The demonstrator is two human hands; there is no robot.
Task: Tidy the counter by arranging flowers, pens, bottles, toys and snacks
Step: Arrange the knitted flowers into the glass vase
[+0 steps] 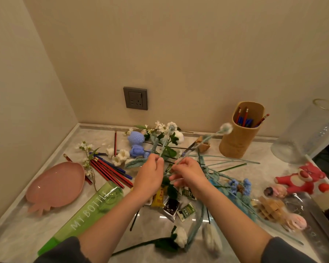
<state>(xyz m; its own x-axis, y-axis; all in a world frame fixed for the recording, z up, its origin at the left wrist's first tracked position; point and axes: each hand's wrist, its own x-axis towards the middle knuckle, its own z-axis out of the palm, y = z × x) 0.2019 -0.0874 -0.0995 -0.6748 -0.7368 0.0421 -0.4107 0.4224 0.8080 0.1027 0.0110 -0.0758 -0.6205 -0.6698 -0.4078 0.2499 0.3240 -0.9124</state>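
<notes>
Nearest me, the green bottle lies flat on the surface, with snack packets beside it. Over the flower pile, my left hand pinches the white flower by its stem in its fingers, and my right hand pinches the fluffy flower by its stem. The pen holder stands behind.

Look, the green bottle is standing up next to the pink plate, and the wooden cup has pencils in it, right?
Not quite: the head view shows the green bottle lying on its side next to the pink plate, not standing. The wooden cup does have pencils in it.

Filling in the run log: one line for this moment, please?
left hand: pinches daisy stem | right hand: pinches pompom stem | stems: raised
</notes>
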